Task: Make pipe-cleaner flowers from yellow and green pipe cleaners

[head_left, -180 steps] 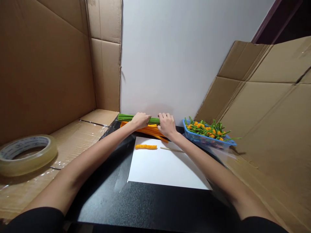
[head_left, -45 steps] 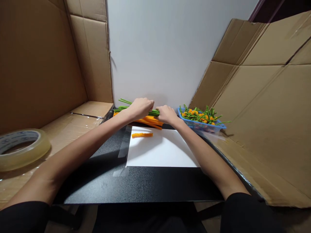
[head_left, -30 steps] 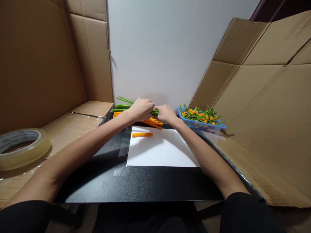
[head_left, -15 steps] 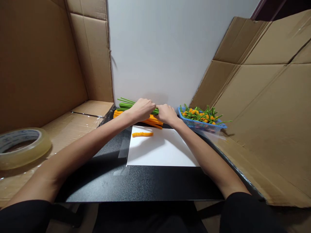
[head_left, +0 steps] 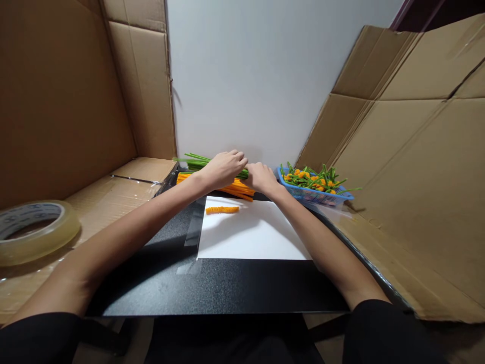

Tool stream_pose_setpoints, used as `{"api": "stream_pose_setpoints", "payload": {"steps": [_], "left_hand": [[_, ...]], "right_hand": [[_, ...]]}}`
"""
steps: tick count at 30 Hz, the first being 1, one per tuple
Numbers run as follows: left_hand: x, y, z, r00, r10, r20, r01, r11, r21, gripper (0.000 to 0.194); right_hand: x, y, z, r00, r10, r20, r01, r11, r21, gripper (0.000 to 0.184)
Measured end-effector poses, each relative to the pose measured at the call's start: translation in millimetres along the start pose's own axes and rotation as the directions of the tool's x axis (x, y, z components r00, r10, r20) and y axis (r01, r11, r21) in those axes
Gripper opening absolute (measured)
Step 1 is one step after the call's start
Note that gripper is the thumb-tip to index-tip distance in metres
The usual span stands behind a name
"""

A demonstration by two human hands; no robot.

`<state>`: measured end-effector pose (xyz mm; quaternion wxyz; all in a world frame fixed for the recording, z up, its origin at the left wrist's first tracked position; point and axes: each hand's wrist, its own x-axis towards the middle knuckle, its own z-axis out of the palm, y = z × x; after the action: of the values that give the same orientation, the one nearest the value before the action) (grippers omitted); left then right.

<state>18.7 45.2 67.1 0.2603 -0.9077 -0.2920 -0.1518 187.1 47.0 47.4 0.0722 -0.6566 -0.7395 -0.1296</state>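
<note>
A bundle of green pipe cleaners (head_left: 195, 163) lies against the back wall, above a bundle of orange pipe cleaners (head_left: 237, 189). My left hand (head_left: 228, 167) is closed over the green bundle, its fingertips hidden behind the knuckles. Right beside it, my right hand (head_left: 260, 177) closes on the right-hand ends of the green pipe cleaners. One green strand sticks out to the left, blurred by motion. A short, ribbed orange piece (head_left: 222, 210) rests on the white sheet (head_left: 257, 235) in front of both hands.
To the right stands a blue basket (head_left: 314, 194) with several green-stemmed orange pieces in it. A big roll of clear tape (head_left: 70, 232) sits on a cardboard box (head_left: 98, 194) at left. Cardboard walls (head_left: 424, 167) flank the black table (head_left: 212, 290).
My left hand has shifted slightly right and up, its fingers lifting a little. A green strand at the far left has moved and blurs. My right hand stays almost still.
</note>
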Motion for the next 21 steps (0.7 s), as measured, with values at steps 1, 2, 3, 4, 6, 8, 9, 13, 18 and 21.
{"api": "stream_pose_setpoints", "payload": {"steps": [1,2,3,4,6,8,9,13,18,21], "left_hand": [[0,0,-1.7,1.000,-0.001,-0.010,0.001,1.000,0.003,0.027],[0,-1,-3.3,1.000,-0.010,-0.017,0.010,1.000,-0.002,0.027],[-1,-3,-4.9,0.999,-0.022,-0.024,0.022,1.000,-0.013,0.027],[-1,-6,-6.1,0.999,-0.031,-0.035,0.030,0.999,-0.027,0.027],[-3,-15,-7.5,0.997,-0.041,-0.064,0.038,0.998,-0.050,0.026],[-4,-29,-8.3,0.994,-0.065,-0.091,0.060,0.996,-0.062,0.027],[-6,-38,-8.9,0.990,-0.093,-0.102,0.087,0.994,-0.064,0.028],[-17,-75,-15.7,0.966,-0.221,-0.137,0.210,0.974,-0.088,0.029],[-40,-114,-26.9,0.829,-0.524,-0.197,0.506,0.852,-0.134,0.029],[-46,-121,-27.2,0.791,-0.582,-0.190,0.555,0.813,-0.178,0.029]], "right_hand": [[0,0,1,1.000,0.004,-0.002,-0.004,1.000,0.003,0.032],[1,0,1,1.000,0.002,-0.003,-0.002,1.000,0.010,0.032],[1,1,1,1.000,-0.005,-0.002,0.005,1.000,0.021,0.032],[2,2,2,1.000,-0.020,0.002,0.020,0.999,0.038,0.032],[4,5,1,0.998,-0.054,0.020,0.052,0.995,0.089,0.031],[6,10,1,0.997,-0.074,0.034,0.068,0.986,0.150,0.030],[7,13,1,0.996,-0.080,0.035,0.073,0.982,0.175,0.030],[14,30,4,0.995,-0.093,0.020,0.087,0.977,0.194,0.032],[30,51,17,0.997,-0.072,-0.028,0.076,0.985,0.157,0.034],[53,50,25,0.997,-0.060,-0.053,0.070,0.973,0.222,0.033]]}}
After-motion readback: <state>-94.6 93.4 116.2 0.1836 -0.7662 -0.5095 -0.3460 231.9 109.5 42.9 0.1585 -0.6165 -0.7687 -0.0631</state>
